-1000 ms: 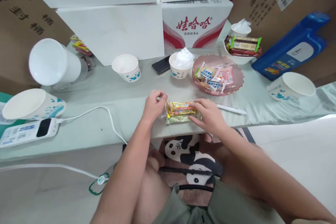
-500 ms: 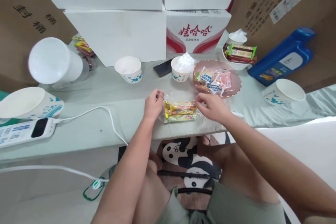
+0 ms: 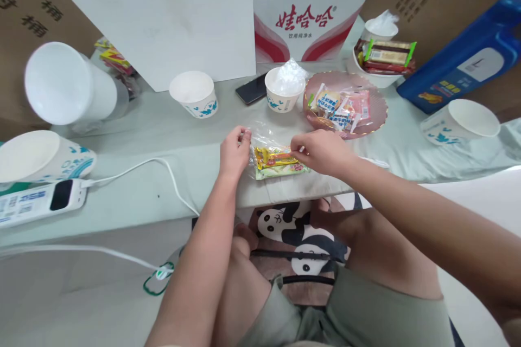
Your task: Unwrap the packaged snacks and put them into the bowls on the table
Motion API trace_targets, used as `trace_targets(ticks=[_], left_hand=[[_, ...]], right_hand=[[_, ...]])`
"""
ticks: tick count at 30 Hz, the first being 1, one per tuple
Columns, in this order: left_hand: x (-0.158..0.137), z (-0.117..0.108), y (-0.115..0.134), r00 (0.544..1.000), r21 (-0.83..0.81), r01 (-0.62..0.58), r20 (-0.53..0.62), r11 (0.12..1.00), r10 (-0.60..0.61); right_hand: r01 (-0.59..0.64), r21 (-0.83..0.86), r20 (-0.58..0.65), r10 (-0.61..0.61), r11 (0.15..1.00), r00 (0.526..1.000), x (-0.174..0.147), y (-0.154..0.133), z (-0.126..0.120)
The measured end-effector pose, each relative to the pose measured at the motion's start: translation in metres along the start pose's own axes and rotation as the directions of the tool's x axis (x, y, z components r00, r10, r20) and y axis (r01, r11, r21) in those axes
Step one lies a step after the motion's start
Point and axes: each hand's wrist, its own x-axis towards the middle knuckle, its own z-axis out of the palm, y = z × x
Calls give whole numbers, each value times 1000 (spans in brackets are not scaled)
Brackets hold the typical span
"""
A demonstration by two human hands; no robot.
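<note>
Snack bars (image 3: 279,165) in yellow and green wrappers lie with crinkled clear film (image 3: 264,133) on the pale-green cloth-covered bench (image 3: 134,200), front-left of the scalloped pink dish (image 3: 377,107). The left hand's (image 3: 235,154) fingers pinch the film; the right hand's (image 3: 321,150) curl at the bars' right end, grip hidden. Gentle tension should help. Behind the dish, a white-and-red cardboard carton (image 3: 301,21) reads "娃哈哈 饮用纯净水".

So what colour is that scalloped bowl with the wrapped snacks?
The scalloped bowl is pink with a gold-coloured edge, shown in the head view.
</note>
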Motion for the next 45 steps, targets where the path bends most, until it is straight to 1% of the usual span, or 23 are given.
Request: trace_targets(ticks=[3,8,12,15,17,20,22,24,26,28,29,30,32,34,35,36,38,39,41,42,43,44,45], left_hand=[[3,-4,1,1000,-7,9,-1,1000,-9],[7,-12,2,1000,-26,18,-7,999,-18],[11,-15,-3,998,-29,52,-43,998,-53],[14,-14,-8,996,-26,29,-79,999,-31],[16,-14,-9,995,-37,40,-92,999,-43],[17,-13,-10,989,-52,119,-87,992,-123],[18,-14,-9,984,-25,156,-81,987,-158],[17,-17,-8,977,3,178,-123,984,-176],[15,-21,-5,956,14,149,-256,989,-140],[9,-24,1,921,55,19,-389,998,3],[5,-25,5,910,97,-75,-400,993,107],[2,-25,9,911,144,-167,-357,975,208],[-6,-22,14,927,233,-293,-168,927,335],[-11,-14,14,933,302,-342,0,890,359],[-12,-11,13,933,324,-354,53,877,357],[-13,-8,11,929,332,-367,87,869,359],[-12,-7,7,914,316,-405,102,858,393],[-12,-8,7,901,295,-431,90,853,424],[-12,-12,8,871,242,-487,67,839,487],[-14,-14,9,859,210,-510,75,834,506],[-17,-16,10,852,174,-524,103,834,513],[-20,-18,12,848,133,-528,144,839,511],[-24,-19,13,845,92,-522,188,848,500]], right_hand=[[1,61,2,-1,998,1000,6,4,-7],[62,145,13,-65,987,998,21,5,-26],[29,28,96,-32,999,995,46,4,-47],[-10,-61,146,18,998,989,65,3,-60],[-24,-72,90,31,997,995,72,1,-65],[-29,-34,-71,26,999,997,71,-5,-61],[27,47,-136,-20,999,990,65,-6,-50],[83,91,-138,-70,992,988,60,-4,-37],[75,50,-99,-69,996,993,57,2,-28],[39,-20,-83,-40,999,996,57,8,-26],[31,-40,-94,-35,999,995,57,10,-28],[30,-51,-115,-35,998,993,59,12,-30],[50,-56,-159,-58,997,986,64,15,-36],[66,-65,-186,-77,996,980,73,20,-40],[67,-74,-189,-80,995,979,77,23,-41],[62,-86,-187,-78,994,979,82,27,-42],[28,-111,-205,-50,993,977,89,36,-46],[3,-119,-242,-32,993,970,90,38,-49],[-22,-116,-363,-21,993,931,87,36,-58],[-9,-106,-421,-36,994,907,82,30,-62],[27,-97,-445,-68,995,893,77,20,-67],[83,-89,-431,-113,993,895,71,8,-70],[147,-84,-359,-168,986,918,65,-6,-71]])
